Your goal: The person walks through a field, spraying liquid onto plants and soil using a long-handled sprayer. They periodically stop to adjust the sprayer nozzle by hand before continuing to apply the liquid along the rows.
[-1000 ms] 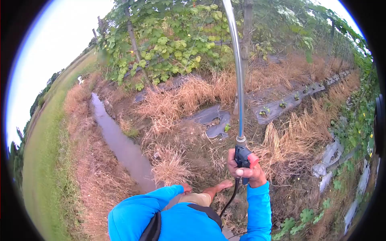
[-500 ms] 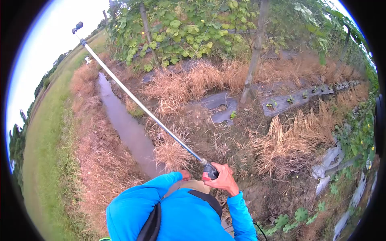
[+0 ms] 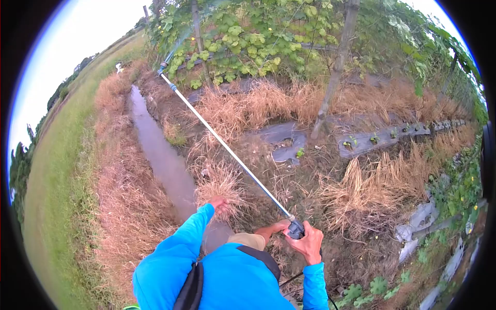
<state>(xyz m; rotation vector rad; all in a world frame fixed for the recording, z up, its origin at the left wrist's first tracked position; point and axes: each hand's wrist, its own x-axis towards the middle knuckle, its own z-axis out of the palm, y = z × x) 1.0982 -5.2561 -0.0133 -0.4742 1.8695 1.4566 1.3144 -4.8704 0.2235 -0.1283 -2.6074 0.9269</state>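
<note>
My right hand (image 3: 309, 243) is wrapped around the dark handle (image 3: 296, 229) of a long spray wand (image 3: 227, 147). The wand slants up and left, away from my body. At its far end the blue-grey nozzle (image 3: 164, 67) stands before the leafy vines (image 3: 237, 44), and a faint mist (image 3: 178, 45) streams up from it. My left hand (image 3: 219, 202) is held out over a tuft of dry grass (image 3: 225, 186), apart from the wand, its fingers loosely apart with nothing visible in them. Part of a bare leg (image 3: 269, 231) shows just left of the handle.
A narrow water-filled ditch (image 3: 160, 150) runs along the left, beside dry grass and a green field (image 3: 57, 181). Wooden posts (image 3: 338, 67) hold up the vines. Plastic-covered beds with seedlings (image 3: 382, 138) lie to the right. A thin dark hose (image 3: 332, 302) trails near my right sleeve.
The wand's nozzle has swung down and right toward the vines, and mist now comes from it. My left hand has moved forward and left from my waist. My right hand has shifted slightly right.
</note>
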